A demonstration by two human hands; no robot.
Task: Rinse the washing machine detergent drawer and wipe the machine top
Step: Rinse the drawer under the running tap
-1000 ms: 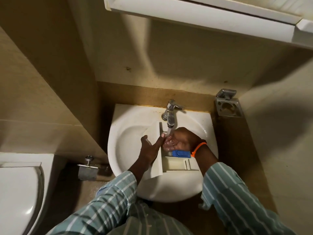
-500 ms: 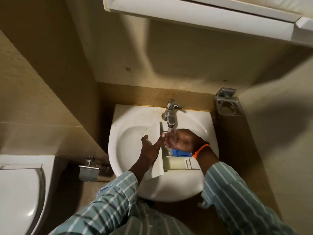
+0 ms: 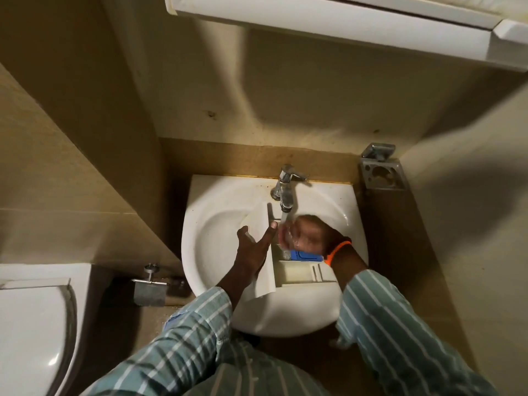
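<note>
The white detergent drawer [image 3: 297, 274] lies in the white sink [image 3: 217, 232], its front panel on the left and a blue insert [image 3: 307, 256] in a middle compartment. My left hand [image 3: 253, 247] grips the front panel, thumb on the outer face and fingers over the edge. Water runs from the chrome tap [image 3: 285, 192] onto my right hand [image 3: 307, 234], which is blurred and cupped inside the drawer's far compartment under the stream. An orange band sits on that wrist.
A metal holder [image 3: 381, 174] is fixed to the wall right of the sink. A white toilet [image 3: 34, 324] stands at lower left, with a valve and metal bracket [image 3: 150, 287] between it and the sink. A white cabinet [image 3: 343, 24] hangs overhead.
My right hand has shifted a little back and forth under the running water in the drawer's far compartment. My left hand keeps its hold on the front panel.
</note>
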